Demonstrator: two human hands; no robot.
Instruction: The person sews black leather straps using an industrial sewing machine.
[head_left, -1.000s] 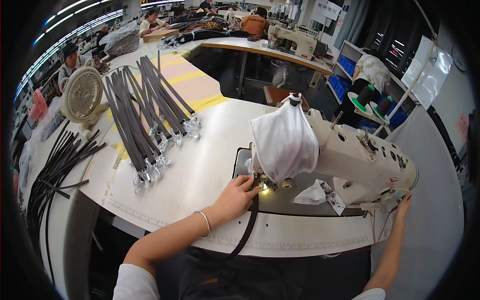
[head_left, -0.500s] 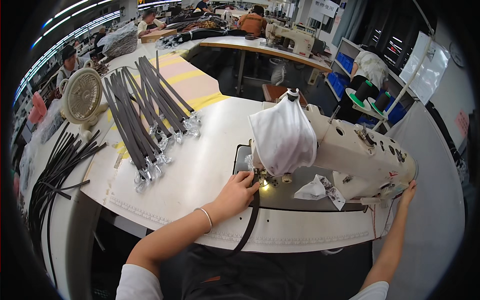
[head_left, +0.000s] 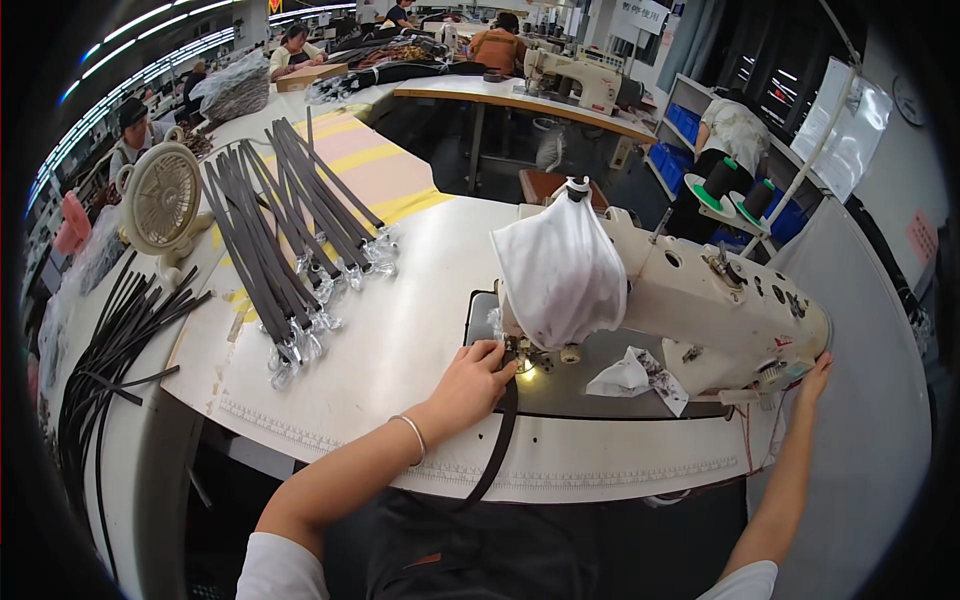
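Observation:
Under the head of a cream sewing machine [head_left: 690,290] my left hand [head_left: 468,380] pinches a dark strap [head_left: 497,440] beside the lit needle area. The strap's loose end curves down over the table's front edge; its far end is hidden by my fingers and the machine. My right hand [head_left: 814,382] reaches to the machine's right end, its fingers closed around the rim of the handwheel [head_left: 826,330]. A white cloth [head_left: 562,270] drapes over the machine head. Beside the machine's base lies a stained white rag [head_left: 640,378].
Grey straps with clear-wrapped ends [head_left: 290,250] lie left on the table [head_left: 400,300]. Farther left are a beige fan [head_left: 162,195] and a bundle of black strips [head_left: 110,350]. Thread cones [head_left: 722,180] stand behind the machine. Several people work in the background.
The view has shifted slightly. Both hands and the strap keep their places relative to the machine.

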